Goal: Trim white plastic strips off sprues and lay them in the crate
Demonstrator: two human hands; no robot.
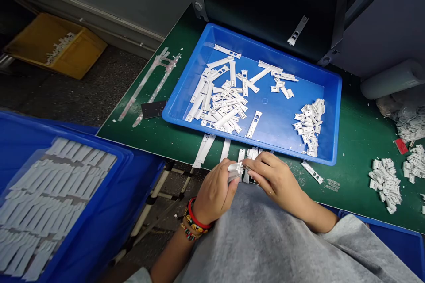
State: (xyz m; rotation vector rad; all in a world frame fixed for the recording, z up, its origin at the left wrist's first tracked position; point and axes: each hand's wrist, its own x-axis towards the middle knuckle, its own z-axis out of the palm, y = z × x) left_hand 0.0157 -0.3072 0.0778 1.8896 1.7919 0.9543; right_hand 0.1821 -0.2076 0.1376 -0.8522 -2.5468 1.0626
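Note:
My left hand point(215, 191), with beaded and red bracelets at the wrist, pinches a small white plastic part point(236, 172) between thumb and fingers. My right hand point(275, 180) comes in from the other side, its fingertips on or just beside that part. Several white plastic strips point(203, 150) lie on the green work table point(360, 141) just beyond my fingers. Farther on, a blue plastic tray point(338, 110) holds a loose heap of long white strips point(219, 101) and a smaller heap of short white pieces point(310, 128).
A blue crate point(99, 212) of stacked white strips point(49, 199) stands to the left of the table. Loose white pieces point(385, 184) and a plastic bag point(408, 119) lie at the right. A black machine point(265, 4) stands behind the tray, and a yellow box point(56, 46) sits on the floor.

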